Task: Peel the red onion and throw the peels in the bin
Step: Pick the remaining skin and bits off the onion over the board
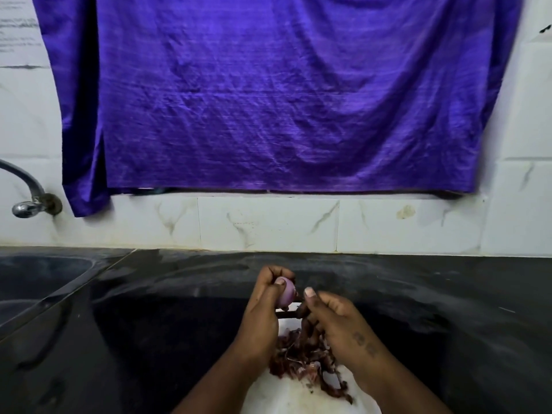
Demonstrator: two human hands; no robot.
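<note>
A small pale-purple red onion (286, 294) is held up above the black counter, gripped by my left hand (264, 309) with thumb and fingers curled round it. My right hand (331, 321) sits just right of the onion, its thumb up beside the bulb and its fingers curled round a dark handle-like thing (288, 314) that shows only in part beneath the onion. Below both hands a heap of dark red peels (301, 357) lies on a white surface (298, 398). No bin is in view.
The black stone counter (448, 324) runs the whole width. A sink (35, 282) lies at the left, with a metal tap (27, 201) on the tiled wall above it. A large purple cloth (268, 100) hangs on the wall behind.
</note>
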